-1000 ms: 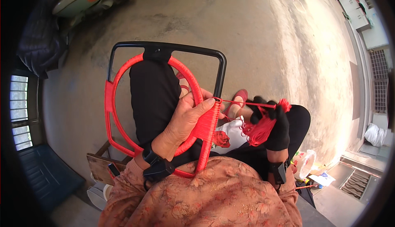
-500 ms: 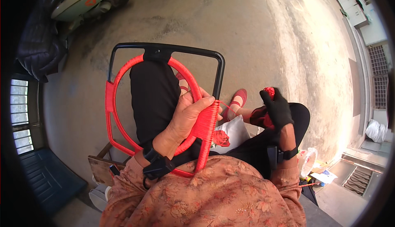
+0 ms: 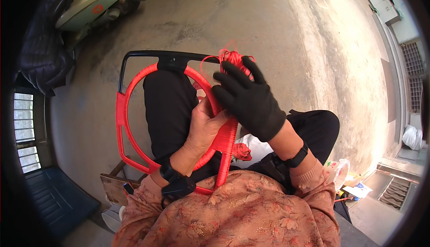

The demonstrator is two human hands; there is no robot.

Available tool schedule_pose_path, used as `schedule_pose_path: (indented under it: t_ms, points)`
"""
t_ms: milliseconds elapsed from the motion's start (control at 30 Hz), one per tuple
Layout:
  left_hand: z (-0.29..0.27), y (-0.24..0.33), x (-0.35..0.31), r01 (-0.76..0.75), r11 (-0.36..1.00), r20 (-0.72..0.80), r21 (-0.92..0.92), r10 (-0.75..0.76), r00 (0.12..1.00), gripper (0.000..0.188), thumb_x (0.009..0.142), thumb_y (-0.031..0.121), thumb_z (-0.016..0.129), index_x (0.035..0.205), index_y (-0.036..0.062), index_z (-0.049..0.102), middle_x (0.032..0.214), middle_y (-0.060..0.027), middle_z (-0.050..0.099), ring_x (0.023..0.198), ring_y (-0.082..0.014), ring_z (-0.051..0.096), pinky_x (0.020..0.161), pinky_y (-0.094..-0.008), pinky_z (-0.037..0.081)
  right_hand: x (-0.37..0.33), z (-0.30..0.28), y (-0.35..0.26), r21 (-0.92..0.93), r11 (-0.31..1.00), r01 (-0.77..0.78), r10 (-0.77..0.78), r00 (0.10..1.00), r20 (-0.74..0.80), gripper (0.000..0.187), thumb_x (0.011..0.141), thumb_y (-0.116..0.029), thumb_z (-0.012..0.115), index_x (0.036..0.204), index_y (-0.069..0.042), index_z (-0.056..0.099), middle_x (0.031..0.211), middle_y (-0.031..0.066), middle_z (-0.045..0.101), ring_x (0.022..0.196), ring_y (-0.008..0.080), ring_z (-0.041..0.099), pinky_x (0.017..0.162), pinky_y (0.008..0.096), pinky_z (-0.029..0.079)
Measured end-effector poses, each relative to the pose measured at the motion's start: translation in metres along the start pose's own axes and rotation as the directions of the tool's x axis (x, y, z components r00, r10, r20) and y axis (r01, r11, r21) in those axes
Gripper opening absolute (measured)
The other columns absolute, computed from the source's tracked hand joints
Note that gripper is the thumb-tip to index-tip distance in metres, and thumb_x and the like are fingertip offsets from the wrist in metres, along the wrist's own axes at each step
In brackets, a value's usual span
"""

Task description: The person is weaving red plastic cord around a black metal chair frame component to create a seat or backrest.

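Note:
A black metal frame (image 3: pixel 150 52) with a ring inside rests across my thigh, much of it wrapped in red cord (image 3: pixel 226 140). My bare left hand (image 3: pixel 204 123) is closed on the wrapped right side of the frame, its thumb lying over the cord. My right hand (image 3: pixel 251 97), in a black glove, is over the frame's upper right corner. It holds a loose bundle of red cord (image 3: pixel 230 56) by its fingers, with loops sticking out. The glove hides that corner and the end of the wrapping.
A red cloth-like rose (image 3: pixel 242 152) lies by a white bag (image 3: pixel 257 150) between my legs. A wooden stool (image 3: pixel 112 184) stands at lower left, a dark blue mat (image 3: pixel 60 197) beyond it. A scooter (image 3: pixel 96 5) is at far left; a floor drain (image 3: pixel 394 191) is at right.
My right hand has swung from above my right knee leftward to the frame's corner, carrying the cord bundle over. My left hand keeps its grip on the frame.

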State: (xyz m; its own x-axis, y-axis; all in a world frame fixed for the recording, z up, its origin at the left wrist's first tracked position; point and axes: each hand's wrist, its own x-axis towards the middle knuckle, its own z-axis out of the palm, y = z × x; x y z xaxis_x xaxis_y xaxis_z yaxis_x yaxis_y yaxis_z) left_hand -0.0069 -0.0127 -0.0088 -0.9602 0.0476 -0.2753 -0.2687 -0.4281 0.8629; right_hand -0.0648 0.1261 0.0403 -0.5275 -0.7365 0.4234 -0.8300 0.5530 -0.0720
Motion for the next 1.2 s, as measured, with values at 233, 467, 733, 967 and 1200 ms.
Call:
schedule_pose_path:
  t_ms: [233, 467, 733, 967, 1200]
  points:
    - [-0.004, 0.014, -0.002, 0.244, 0.969, 0.205, 0.032, -0.245, 0.948, 0.033, 0.093, 0.023, 0.052, 0.117, 0.0008, 0.054, 0.085, -0.0075, 0.065, 0.070, -0.0085, 0.061, 0.058, -0.0206, 0.050, -0.052, 0.008, 0.001, 0.751, 0.153, -0.643, 0.747, 0.573, 0.338, 0.026, 0.083, -0.019, 0.071, 0.101, -0.001, 0.064, 0.088, 0.0076, 0.067, 0.083, 0.0121, 0.061, 0.076, 0.0260, 0.048]
    - [-0.004, 0.012, -0.007, 0.232, 0.973, 0.108, 0.006, -0.231, 0.967, 0.028, 0.092, 0.020, 0.057, 0.114, 0.0022, 0.055, 0.087, -0.0050, 0.064, 0.072, -0.0087, 0.062, 0.062, -0.0207, 0.050, -0.078, 0.000, 0.012, 0.911, 0.068, -0.406, 0.727, 0.646, 0.233, 0.021, 0.086, -0.013, 0.063, 0.098, 0.004, 0.064, 0.109, 0.0121, 0.066, 0.088, 0.0165, 0.061, 0.080, 0.0257, 0.047]
    - [-0.007, 0.014, -0.004, 0.275, 0.960, 0.116, -0.058, -0.267, 0.957, 0.013, 0.092, 0.017, 0.060, 0.098, 0.0067, 0.055, 0.086, 0.0007, 0.058, 0.073, -0.0047, 0.058, 0.064, -0.0183, 0.049, -0.193, -0.081, 0.024, 0.483, 0.325, -0.813, 0.643, 0.565, 0.517, 0.028, 0.090, -0.018, 0.058, 0.112, 0.000, 0.059, 0.104, 0.0109, 0.064, 0.083, 0.0168, 0.059, 0.073, 0.0258, 0.047]
    - [-0.003, 0.015, -0.006, 0.249, 0.967, 0.106, -0.052, -0.242, 0.964, 0.015, 0.092, 0.017, 0.060, 0.101, 0.0060, 0.055, 0.087, 0.0010, 0.058, 0.072, -0.0034, 0.056, 0.063, -0.0174, 0.048, -0.239, -0.092, 0.043, 0.573, -0.404, -0.713, 0.913, -0.357, 0.200, 0.037, 0.094, -0.021, 0.054, 0.125, -0.003, 0.054, 0.097, 0.0081, 0.064, 0.075, 0.0131, 0.056, 0.067, 0.0247, 0.045]
    - [-0.002, 0.013, -0.007, 0.254, 0.967, 0.098, -0.015, -0.252, 0.963, 0.015, 0.091, 0.016, 0.061, 0.100, 0.0056, 0.055, 0.086, 0.0007, 0.058, 0.072, -0.0044, 0.057, 0.064, -0.0182, 0.049, -0.118, 0.012, 0.030, 0.807, -0.540, -0.240, 0.673, 0.453, 0.585, 0.044, 0.091, -0.022, 0.060, 0.130, -0.002, 0.051, 0.118, 0.0053, 0.062, 0.067, 0.0063, 0.049, 0.058, 0.0217, 0.044]
